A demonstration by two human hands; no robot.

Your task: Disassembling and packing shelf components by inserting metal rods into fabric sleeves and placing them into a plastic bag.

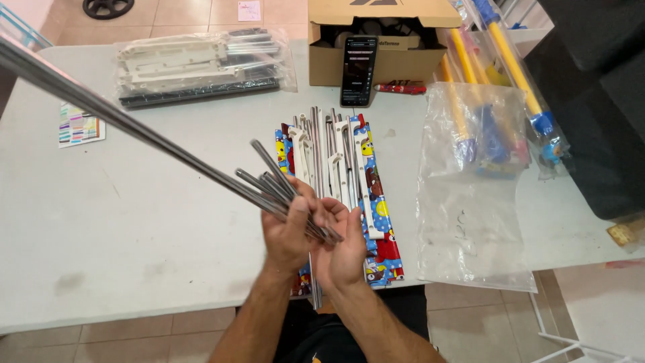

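Observation:
Both my hands grip a bundle of several thin metal rods (154,138) that slants up toward the top left corner. My left hand (287,234) wraps the bundle from the left, and my right hand (344,250) closes on its lower end from the right. Under my hands, on the white table (134,215), lies a folded colourful patterned fabric (384,236) with white plastic brackets (361,176) and more metal rods (316,144) laid on it.
A clear bag of white plastic parts and rods (195,60) lies at the back left, a small colour sheet (79,125) beside it. A phone (357,70) leans on an open cardboard box (383,40). Clear plastic bags with yellow and blue poles (484,114) lie to the right.

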